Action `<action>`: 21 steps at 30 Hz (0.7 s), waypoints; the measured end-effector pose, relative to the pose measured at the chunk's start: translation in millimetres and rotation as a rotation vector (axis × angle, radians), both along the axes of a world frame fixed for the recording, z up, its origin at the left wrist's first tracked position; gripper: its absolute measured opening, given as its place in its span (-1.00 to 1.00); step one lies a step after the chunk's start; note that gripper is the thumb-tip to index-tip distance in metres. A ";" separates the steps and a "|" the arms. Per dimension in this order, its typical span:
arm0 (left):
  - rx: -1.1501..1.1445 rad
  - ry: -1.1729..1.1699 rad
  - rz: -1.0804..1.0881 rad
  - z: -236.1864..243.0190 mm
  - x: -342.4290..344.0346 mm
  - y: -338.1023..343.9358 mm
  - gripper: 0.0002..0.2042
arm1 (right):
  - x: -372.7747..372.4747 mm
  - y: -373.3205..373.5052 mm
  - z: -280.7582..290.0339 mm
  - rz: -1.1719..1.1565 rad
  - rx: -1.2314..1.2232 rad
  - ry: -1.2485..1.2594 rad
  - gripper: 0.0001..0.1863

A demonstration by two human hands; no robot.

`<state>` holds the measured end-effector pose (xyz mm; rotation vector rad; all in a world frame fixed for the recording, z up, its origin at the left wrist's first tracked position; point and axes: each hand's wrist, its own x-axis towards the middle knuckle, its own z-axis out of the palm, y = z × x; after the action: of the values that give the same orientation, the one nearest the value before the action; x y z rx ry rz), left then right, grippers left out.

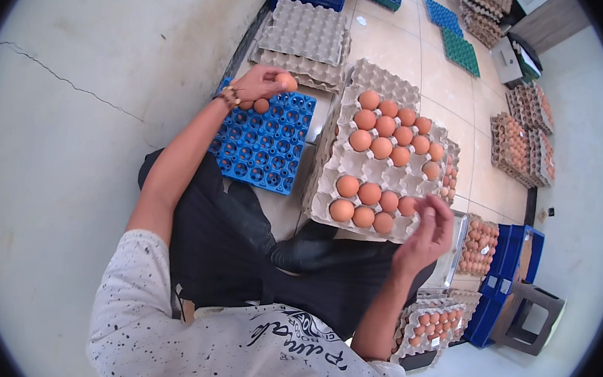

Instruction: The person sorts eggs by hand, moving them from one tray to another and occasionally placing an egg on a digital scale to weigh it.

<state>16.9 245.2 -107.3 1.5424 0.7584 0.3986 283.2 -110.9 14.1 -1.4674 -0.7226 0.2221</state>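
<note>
My left hand [261,84] is closed on a brown egg [286,82] above the far end of a blue plastic egg tray [266,147]. Two more brown eggs [261,105] sit in that tray beside my wrist, and brownish shapes show through its holes. To the right lies a grey cardboard egg tray [367,169], on top of a stack, with rows of brown eggs [382,149] and a bare band between them. My right hand [428,234] is slightly blurred over its near right corner, fingers apart, close beside an egg [407,206]; nothing shows in its grasp.
Stacked cardboard trays [303,33] stand beyond the blue tray, against the wall. Blue and green trays [459,51] lie on the tiled floor farther off. At right are egg-filled stacks [514,145], a blue crate [499,282] and a grey stool [530,318].
</note>
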 end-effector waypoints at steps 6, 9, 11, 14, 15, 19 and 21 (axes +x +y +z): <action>-0.077 -0.130 -0.202 98.8 -21.9 -150.6 -0.50 | -99.7 36.0 18.9 0.724 -0.194 -0.164 -0.39; -0.280 -0.127 -0.313 110.2 -20.6 -197.6 -0.39 | -127.6 34.5 4.4 0.897 -0.378 -0.434 -0.40; -0.229 -0.147 -0.343 103.0 -23.5 -205.7 -0.35 | -130.5 24.2 -5.3 0.932 -0.421 -0.394 -0.45; -0.332 0.157 -0.436 114.2 -21.2 -189.1 -0.31 | -118.3 8.8 -13.6 0.979 -0.428 -0.298 -0.56; -0.267 0.121 -0.418 105.8 -19.7 -170.8 -0.46 | -110.2 3.6 -14.9 0.998 -0.386 -0.247 -0.62; 0.688 0.550 -0.123 8.9 -23.5 -78.1 -0.64 | -82.5 -11.4 -13.9 0.870 -0.344 0.482 -0.66; 0.987 0.674 -0.109 -46.9 -27.2 -37.0 -0.55 | -59.2 -12.7 -10.0 0.735 -0.163 0.808 -0.51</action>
<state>-10.3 208.2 -154.2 2.7099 1.0544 0.1507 224.0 -123.6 4.1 -1.0553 -0.5390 1.3741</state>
